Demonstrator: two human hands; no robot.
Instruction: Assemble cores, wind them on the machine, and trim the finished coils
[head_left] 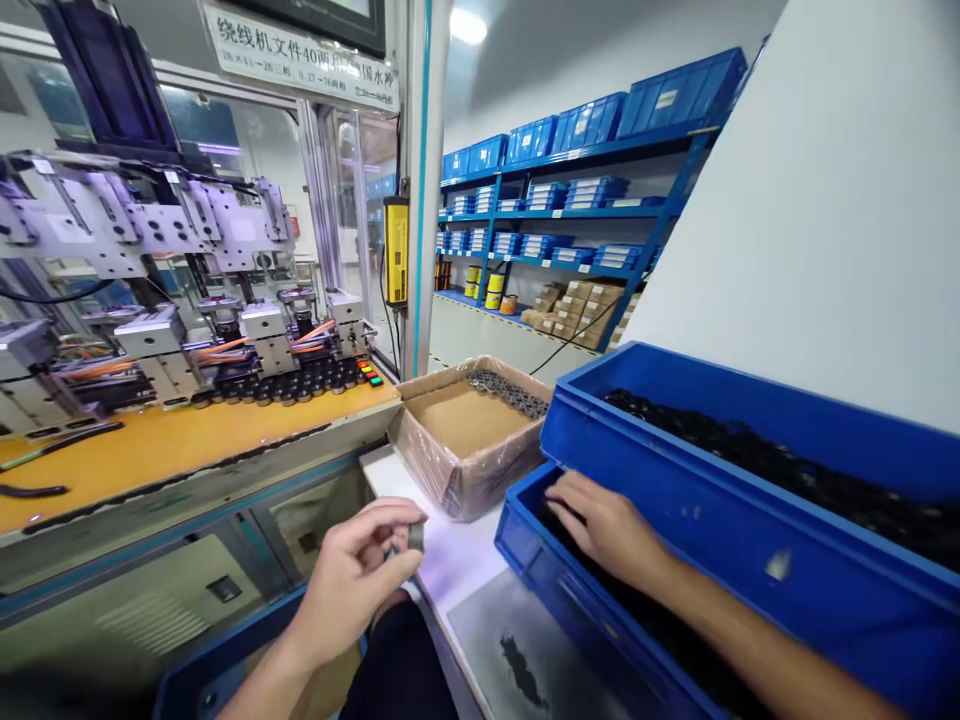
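My left hand [360,575] is low in the middle of the view, its fingers curled round a small dark round part [415,537]. My right hand [604,525] reaches into the lower blue bin [517,545] on the right, fingers bent down among dark parts I cannot make out. An upper blue bin [720,440] stacked above it is full of small black parts [787,465].
A cardboard box [469,450] lined with plastic stands between the bins and a winding machine [187,310] on an orange bench [172,440]. A row of black parts [285,388] lines the machine's front. Blue shelving with bins and cartons [570,220] fills the background.
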